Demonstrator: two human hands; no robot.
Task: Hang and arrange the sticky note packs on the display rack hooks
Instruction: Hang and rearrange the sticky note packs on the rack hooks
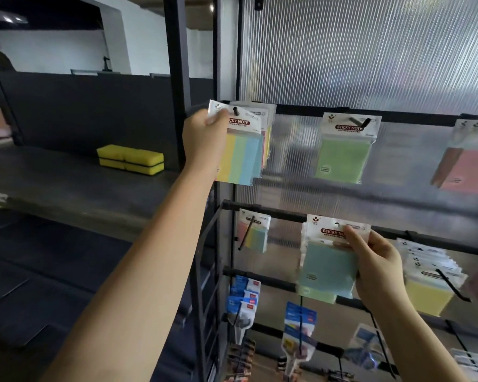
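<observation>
Pinching the header card, our left hand steadies a striped pack on the top-left hook; below it, our right hand grips blue packs. Light, slick film: we hold headers.

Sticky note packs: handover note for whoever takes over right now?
Left hand: grips the multicolour pack by its header, at the top-left hook.
Right hand: holds a blue pack, not on a hook.
Done: green pack and pink pack hang on the top row.
Left: let go of the multicolour pack, hang the blue one, tidy the rows.
</observation>
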